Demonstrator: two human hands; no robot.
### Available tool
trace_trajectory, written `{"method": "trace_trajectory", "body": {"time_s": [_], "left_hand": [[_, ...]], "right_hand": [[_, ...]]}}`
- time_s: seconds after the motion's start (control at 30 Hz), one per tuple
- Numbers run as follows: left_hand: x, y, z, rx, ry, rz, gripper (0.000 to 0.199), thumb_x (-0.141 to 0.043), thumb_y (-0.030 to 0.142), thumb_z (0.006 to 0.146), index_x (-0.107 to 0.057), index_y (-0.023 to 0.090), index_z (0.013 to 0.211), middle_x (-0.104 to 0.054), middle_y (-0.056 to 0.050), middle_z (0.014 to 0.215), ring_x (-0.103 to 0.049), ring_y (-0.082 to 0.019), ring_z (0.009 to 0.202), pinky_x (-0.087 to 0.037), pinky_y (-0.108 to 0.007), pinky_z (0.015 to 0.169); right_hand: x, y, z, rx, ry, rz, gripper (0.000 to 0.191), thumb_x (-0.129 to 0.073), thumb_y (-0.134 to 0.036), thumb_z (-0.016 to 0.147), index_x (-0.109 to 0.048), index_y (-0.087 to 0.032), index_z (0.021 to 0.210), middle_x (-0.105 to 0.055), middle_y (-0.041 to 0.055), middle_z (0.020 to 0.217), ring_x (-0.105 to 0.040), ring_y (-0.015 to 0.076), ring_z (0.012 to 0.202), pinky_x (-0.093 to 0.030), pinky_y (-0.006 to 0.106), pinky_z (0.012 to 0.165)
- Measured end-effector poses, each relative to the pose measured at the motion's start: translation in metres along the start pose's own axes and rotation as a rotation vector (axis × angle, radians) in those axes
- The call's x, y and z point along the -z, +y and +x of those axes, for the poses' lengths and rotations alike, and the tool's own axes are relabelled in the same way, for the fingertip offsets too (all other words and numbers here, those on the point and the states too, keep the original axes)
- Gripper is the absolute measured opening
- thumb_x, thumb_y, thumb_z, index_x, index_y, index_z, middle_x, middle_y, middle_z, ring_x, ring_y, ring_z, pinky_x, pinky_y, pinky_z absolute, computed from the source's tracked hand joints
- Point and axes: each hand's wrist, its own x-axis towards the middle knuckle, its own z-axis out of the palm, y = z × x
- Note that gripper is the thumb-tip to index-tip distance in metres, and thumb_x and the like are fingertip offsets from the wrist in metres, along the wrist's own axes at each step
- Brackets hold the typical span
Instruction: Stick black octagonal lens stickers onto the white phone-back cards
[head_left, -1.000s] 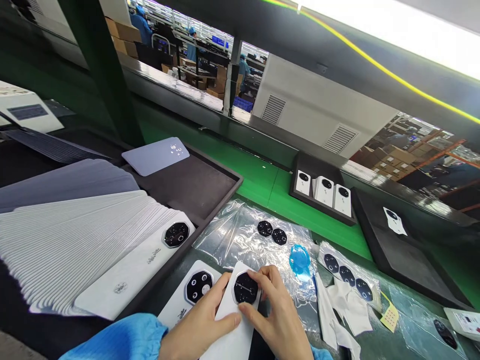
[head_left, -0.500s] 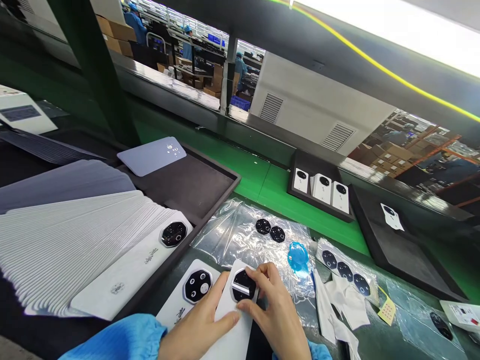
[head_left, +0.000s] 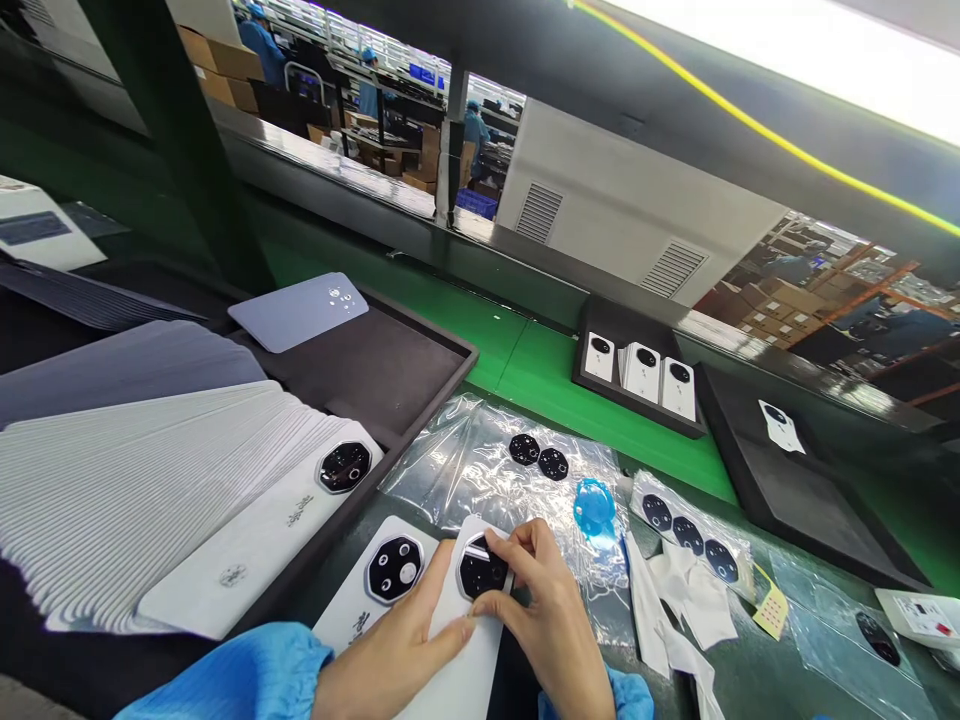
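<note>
White, flat, phone-shaped panel (head_left: 465,672) with glossy black octagonal disc (head_left: 480,574) near its upper end. Location: low centre, between the two hands, slanting, beside a second white panel with a black ringed camera disc (head_left: 347,598).

Grip: left hand (head_left: 405,635) closed on the panel, fingers along its left edge, thumb flat on its face. Right hand (head_left: 541,608) has thumb and index finger parted across the disc, tips on opposite edges (firmness of the pressure cannot be told).

Hazards, by judgement: uneven pressure from the right fingertips could set the disc askew; bare skin on gloss could leave smears; a loosened left hand could let the panel slide against its neighbour and scuff both.

Writing: dark brush-like script (head_left: 300,511) and a round grey emblem (head_left: 232,577) on the top piece of the fanned stack of white panels (head_left: 161,470), both too small to read; similar script on the second panel, partly covered. Yellow tag with red marks (head_left: 770,612), illegible; white device with a printed label (head_left: 924,612), likewise. No brand legible.
</note>
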Motion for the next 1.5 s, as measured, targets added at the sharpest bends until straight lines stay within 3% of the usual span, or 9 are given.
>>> {"method": "trace_trajectory", "body": {"time_s": [0.27,0.53,0.7,0.83,0.93,1.13,1.33,1.5], "left_hand": [[0.002,-0.009,0.002,-0.018,0.018,-0.027,0.076,-0.052,0.034,0.086,-0.016,0.019,0.150,-0.019,-0.002,0.158,-0.008,-0.024,0.146,-0.014,-0.038,0.119],[0.001,0.000,0.003,-0.054,-0.016,-0.146,0.069,-0.054,0.031,0.082,-0.028,0.022,0.145,-0.039,-0.003,0.150,-0.037,-0.025,0.136,-0.038,-0.034,0.108],[0.002,0.001,0.005,-0.072,-0.016,-0.185,0.067,-0.054,0.029,0.081,-0.029,0.020,0.143,-0.041,-0.004,0.148,-0.040,-0.023,0.134,-0.039,-0.032,0.107],[0.002,0.004,0.005,-0.069,-0.058,-0.207,0.068,-0.052,0.026,0.081,-0.026,0.020,0.143,-0.041,-0.004,0.148,-0.042,-0.023,0.133,-0.043,-0.031,0.102],[0.001,0.007,0.003,-0.048,-0.011,-0.192,0.070,-0.052,0.026,0.079,-0.025,0.021,0.144,-0.042,-0.002,0.148,-0.040,-0.023,0.134,-0.043,-0.030,0.101],[0.000,0.004,0.001,-0.015,0.032,-0.135,0.071,-0.052,0.026,0.078,-0.026,0.021,0.144,-0.041,-0.003,0.149,-0.043,-0.023,0.132,-0.042,-0.029,0.103],[-0.001,0.003,0.002,-0.075,0.051,-0.059,0.070,-0.052,0.024,0.076,-0.032,0.018,0.143,-0.044,-0.004,0.147,-0.040,-0.026,0.134,-0.038,-0.033,0.107],[-0.002,0.000,0.001,-0.045,0.125,-0.038,0.066,-0.052,0.036,0.083,-0.032,0.019,0.144,-0.043,-0.007,0.147,-0.035,-0.028,0.137,-0.033,-0.038,0.111]], "right_hand": [[-0.002,0.009,-0.003,0.071,0.067,-0.009,0.052,-0.074,-0.002,0.065,-0.065,-0.024,0.111,-0.050,-0.0007,0.083,-0.056,0.0150,0.072,-0.054,0.026,0.061],[-0.006,0.008,-0.005,0.169,0.188,-0.020,0.040,-0.070,-0.005,0.070,-0.062,-0.023,0.104,-0.053,-0.0026,0.078,-0.056,0.0131,0.065,-0.053,0.022,0.057],[-0.007,0.009,-0.010,0.236,0.217,-0.013,0.040,-0.066,-0.004,0.074,-0.059,-0.023,0.109,-0.056,-0.0005,0.082,-0.057,0.0135,0.067,-0.053,0.022,0.059],[-0.007,0.013,-0.013,0.224,0.210,0.060,0.034,-0.058,-0.008,0.082,-0.058,-0.025,0.111,-0.059,0.0012,0.086,-0.058,0.0136,0.067,-0.054,0.022,0.059],[-0.007,0.015,-0.013,0.200,0.205,0.105,0.029,-0.056,-0.011,0.084,-0.060,-0.026,0.109,-0.059,0.0008,0.084,-0.059,0.0137,0.067,-0.053,0.023,0.059],[-0.007,0.013,-0.014,0.075,0.219,0.192,0.039,-0.067,-0.007,0.071,-0.061,-0.025,0.105,-0.061,-0.0023,0.078,-0.058,0.0129,0.065,-0.053,0.021,0.060],[-0.009,0.016,-0.015,-0.034,0.190,0.284,0.047,-0.069,-0.006,0.066,-0.062,-0.025,0.108,-0.066,-0.0019,0.083,-0.060,0.0126,0.065,-0.054,0.022,0.062],[-0.017,0.020,-0.019,0.002,0.291,0.280,0.048,-0.067,-0.007,0.067,-0.061,-0.028,0.110,-0.065,-0.0026,0.082,-0.058,0.0125,0.064,-0.052,0.021,0.060]]}}
